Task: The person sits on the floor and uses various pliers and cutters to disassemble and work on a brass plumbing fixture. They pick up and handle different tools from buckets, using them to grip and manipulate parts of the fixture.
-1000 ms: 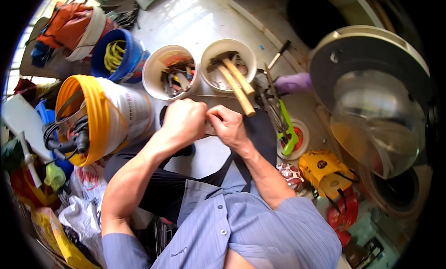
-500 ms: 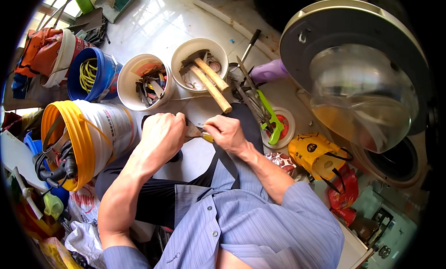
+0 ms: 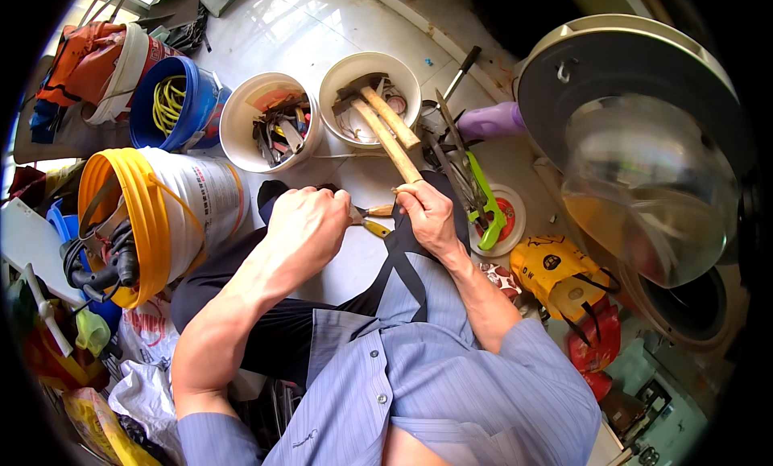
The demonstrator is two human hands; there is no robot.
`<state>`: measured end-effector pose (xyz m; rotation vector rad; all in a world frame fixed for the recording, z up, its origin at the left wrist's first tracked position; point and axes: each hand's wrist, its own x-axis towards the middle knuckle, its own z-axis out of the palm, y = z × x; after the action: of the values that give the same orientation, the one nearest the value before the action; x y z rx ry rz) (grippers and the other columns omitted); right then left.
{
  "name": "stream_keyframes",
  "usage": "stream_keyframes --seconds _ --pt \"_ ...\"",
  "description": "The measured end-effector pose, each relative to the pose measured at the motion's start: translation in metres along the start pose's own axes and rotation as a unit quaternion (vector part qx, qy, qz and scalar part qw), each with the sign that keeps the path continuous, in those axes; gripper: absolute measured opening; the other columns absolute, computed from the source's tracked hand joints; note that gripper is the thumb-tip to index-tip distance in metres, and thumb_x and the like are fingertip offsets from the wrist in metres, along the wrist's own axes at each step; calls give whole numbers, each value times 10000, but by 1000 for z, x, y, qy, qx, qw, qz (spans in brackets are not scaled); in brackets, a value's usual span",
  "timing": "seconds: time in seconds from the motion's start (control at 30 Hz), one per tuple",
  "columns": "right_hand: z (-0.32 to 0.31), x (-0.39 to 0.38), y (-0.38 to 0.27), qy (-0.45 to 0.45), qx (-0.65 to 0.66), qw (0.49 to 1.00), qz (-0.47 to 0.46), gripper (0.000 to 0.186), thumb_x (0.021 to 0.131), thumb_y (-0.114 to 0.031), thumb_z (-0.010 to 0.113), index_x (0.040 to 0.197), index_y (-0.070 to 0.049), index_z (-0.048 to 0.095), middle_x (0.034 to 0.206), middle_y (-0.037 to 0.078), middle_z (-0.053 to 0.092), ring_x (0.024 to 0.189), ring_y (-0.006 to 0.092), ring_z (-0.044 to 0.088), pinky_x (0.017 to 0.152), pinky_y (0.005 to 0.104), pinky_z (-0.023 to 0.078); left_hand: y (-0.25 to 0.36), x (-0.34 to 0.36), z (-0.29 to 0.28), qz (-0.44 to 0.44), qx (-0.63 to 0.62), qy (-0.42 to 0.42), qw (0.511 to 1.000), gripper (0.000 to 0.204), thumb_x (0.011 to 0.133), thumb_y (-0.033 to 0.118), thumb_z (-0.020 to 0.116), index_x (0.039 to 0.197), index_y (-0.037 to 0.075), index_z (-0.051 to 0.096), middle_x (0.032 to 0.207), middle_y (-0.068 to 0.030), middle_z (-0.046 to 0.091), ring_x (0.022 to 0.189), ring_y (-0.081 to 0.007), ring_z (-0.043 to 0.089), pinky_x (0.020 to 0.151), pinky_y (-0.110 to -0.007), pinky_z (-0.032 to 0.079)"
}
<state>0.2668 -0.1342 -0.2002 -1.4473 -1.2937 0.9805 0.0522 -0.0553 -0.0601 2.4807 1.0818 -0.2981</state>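
Note:
My left hand [image 3: 310,224] is closed in a fist, knuckles up. Out of its right side pokes a putty knife [image 3: 374,228] with a yellow and dark handle, its blade mostly hidden by the fingers. Beside it shows a second, wooden handle [image 3: 378,211]. My right hand [image 3: 428,216] is a little further right with its fingers curled together. Its fingertips overlap the lower end of a hammer's wooden handle [image 3: 386,148]; whether they grip it or hold something small I cannot make out. The hammer leans out of a white bucket [image 3: 326,104].
Another white bucket [image 3: 228,128] holds mixed hand tools. A blue bucket [image 3: 138,120] holds yellow cord, and a yellow-rimmed bucket [image 3: 93,184] with a power tool lies tipped at left. Right of my hands are a green-handled tool [image 3: 489,200], a yellow bag [image 3: 555,273] and a large round lid [image 3: 620,51].
My right hand has moved off the putty knife, away from my left hand and toward the hammer handle. More of the knife's handle and the wooden handle now show. The whole view has shifted slightly.

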Motion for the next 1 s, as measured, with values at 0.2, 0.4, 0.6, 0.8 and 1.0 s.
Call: stream_keyframes --seconds 0.2,0.4,0.6,0.8,1.0 --pt "5 -6 5 -28 7 1000 -2 113 939 8 644 1026 23 714 850 78 686 702 128 656 643 262 521 5 -7 9 14 1 1 1000 193 885 208 696 851 35 616 768 -140 681 776 -334 696 716 -450 541" --pt "9 -12 9 -31 -24 999 31 94 915 -45 649 973 4 705 874 137 704 770 259 704 693 340 553 13 -10 7 36 -8 -28 999 214 886 225 713 932 38 621 834 -133 689 830 -325 693 753 -446 537" --pt "31 -10 5 -50 14 998 33 68 933 -64 645 962 -3 656 823 140 678 712 254 697 645 358 553 18 -9 5 28 -1 -56 998 213 877 221 720 938 41 624 879 -137 695 864 -333 690 783 -452 526" --pt "20 -9 9 -57 -37 997 -24 96 930 -40 610 999 -1 665 908 158 696 783 331 707 695 400 572 17 -5 5 39 1 -52 998 208 868 210 723 906 27 633 824 -145 694 858 -340 689 784 -457 524" --pt "-5 -15 20 -17 -104 992 -72 147 904 -4 600 1017 -20 693 915 163 694 802 343 711 694 416 587 20 -3 0 45 11 -49 998 213 854 208 737 898 32 626 809 -139 677 859 -337 681 777 -455 526"
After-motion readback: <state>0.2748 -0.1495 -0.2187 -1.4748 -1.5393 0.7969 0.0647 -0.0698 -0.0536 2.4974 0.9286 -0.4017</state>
